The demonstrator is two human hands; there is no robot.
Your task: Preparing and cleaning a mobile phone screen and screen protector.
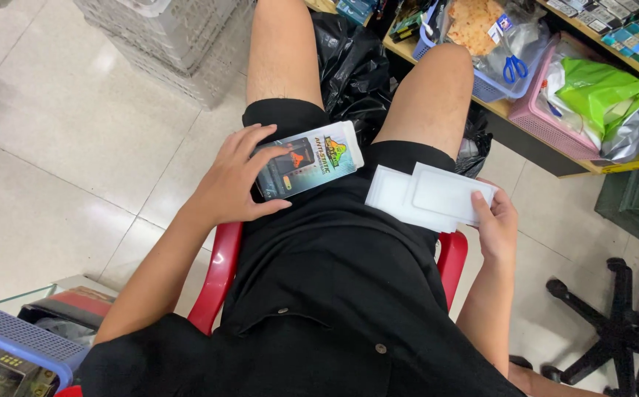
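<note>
**Two hands, a printed packet and white sheets on the lap**

The left hand (pixel 231 180) lies palm down on the left thigh, fingers curled round the near end of a flat printed packet (pixel 308 159) and gripping it. The packet rests slanted across the lap in black shorts. The right hand (pixel 497 224) sits by the right thigh, thumb and fingers pinching a small stack of white sheets (pixel 430 195) at its outer edge. The person sits on a red chair (pixel 216 276) over a pale tiled floor (pixel 76 147). A shelf (pixel 525 132) with baskets stands ahead, and a black chair base (pixel 613 331) is at the right.
</note>
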